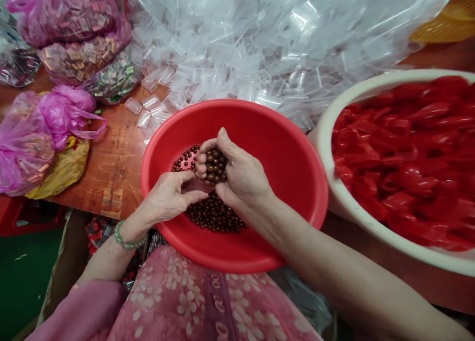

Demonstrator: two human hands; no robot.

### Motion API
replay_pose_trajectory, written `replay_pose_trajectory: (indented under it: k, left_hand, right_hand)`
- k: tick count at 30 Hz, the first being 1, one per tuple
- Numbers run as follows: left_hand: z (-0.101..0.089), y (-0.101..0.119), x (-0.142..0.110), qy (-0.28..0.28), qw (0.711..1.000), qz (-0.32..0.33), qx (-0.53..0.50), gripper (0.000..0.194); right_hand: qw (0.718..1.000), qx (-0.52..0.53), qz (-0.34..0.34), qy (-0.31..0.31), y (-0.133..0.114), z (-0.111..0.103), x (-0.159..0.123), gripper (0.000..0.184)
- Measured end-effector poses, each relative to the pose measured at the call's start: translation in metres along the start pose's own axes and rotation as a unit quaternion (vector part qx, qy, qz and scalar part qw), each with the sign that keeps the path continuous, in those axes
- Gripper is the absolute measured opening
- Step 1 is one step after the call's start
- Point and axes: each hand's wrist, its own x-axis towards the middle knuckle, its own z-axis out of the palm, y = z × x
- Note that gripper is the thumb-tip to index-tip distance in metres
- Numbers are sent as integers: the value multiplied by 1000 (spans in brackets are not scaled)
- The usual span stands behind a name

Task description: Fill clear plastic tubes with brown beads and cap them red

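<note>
My right hand (243, 175) is cupped over the red basin (293, 148), its fingers curled round a handful of small round brown balls (215, 168). More brown balls (217, 215) lie loose on the basin's floor, beneath and left of the hands. Close beside the cupped fingers is my left hand (172, 195), its thumb and fingers bent round a see-through gap. They seem to grip a clear plastic piece (195, 185), whose outline is hard to see. A green bead bracelet (126, 237) circles the left wrist.
Behind the basin spreads a large heap of clear plastic cases (237, 49). At right, a white tub (326, 153) holds red plastic pieces (404, 168). Pink bags (70, 14) of small coloured pieces sit on the wooden table (111, 158) at left, above an open cardboard box (63, 262).
</note>
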Motion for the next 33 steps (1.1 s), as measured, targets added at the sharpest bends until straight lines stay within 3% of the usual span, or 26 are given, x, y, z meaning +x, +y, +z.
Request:
replay_pose_trajectory:
  k: [5, 11, 16, 22, 26, 33]
  left_hand:
    - [4, -1, -3, 64, 998, 5, 7, 24]
    - [10, 2, -4, 80, 996, 1, -42, 22]
    - [7, 13, 2, 200, 978, 58, 6, 26]
    - [8, 27, 7, 188, 976, 101, -45, 18]
    - [14, 29, 6, 223, 964, 139, 25, 14]
    - [24, 33, 7, 227, 931, 245, 146, 13]
  right_hand:
    - [995, 87, 24, 34, 3, -4, 12, 51]
    - [985, 162, 41, 49, 9, -7, 14, 45]
    - [982, 178, 33, 47, 6, -8, 15, 39]
    - [972, 224, 38, 57, 1, -4, 9, 36]
    - [963, 250, 50, 87, 0, -1, 6, 43]
    - [967, 235, 19, 101, 11, -6, 10, 33]
